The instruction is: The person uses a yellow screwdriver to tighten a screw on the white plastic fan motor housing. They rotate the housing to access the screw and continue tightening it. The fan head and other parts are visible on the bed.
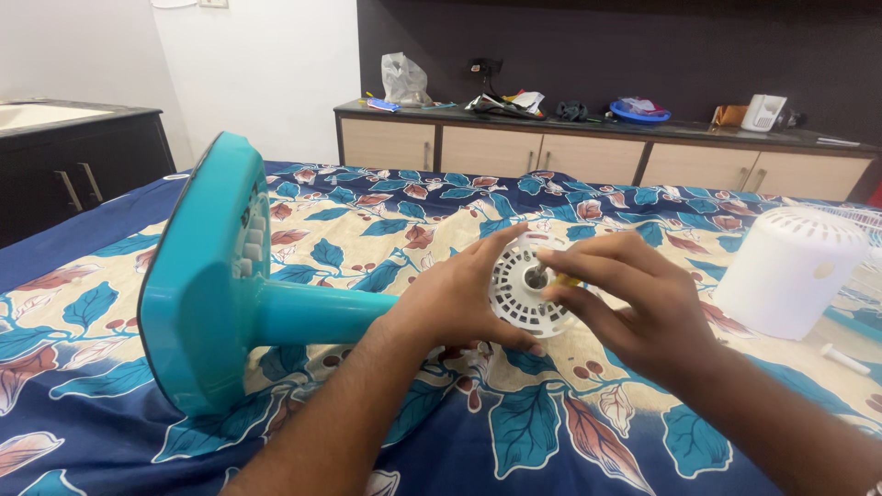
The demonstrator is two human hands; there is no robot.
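A teal table-fan stand (216,276) lies on its side on the bed, its square base toward me at the left and its neck running right. My left hand (455,298) wraps the white vented motor housing (522,292) at the neck's end. My right hand (629,303) pinches a small yellowish part at the metal shaft in the housing's centre. What exactly the fingertips hold is too small to tell.
A white cylindrical motor cover (790,268) stands at the right, a small white peg (843,358) lying near it. The floral blue bedsheet (386,211) covers the bed. Behind is a long cabinet (588,152) with clutter on top, and a dark cupboard (78,174) at left.
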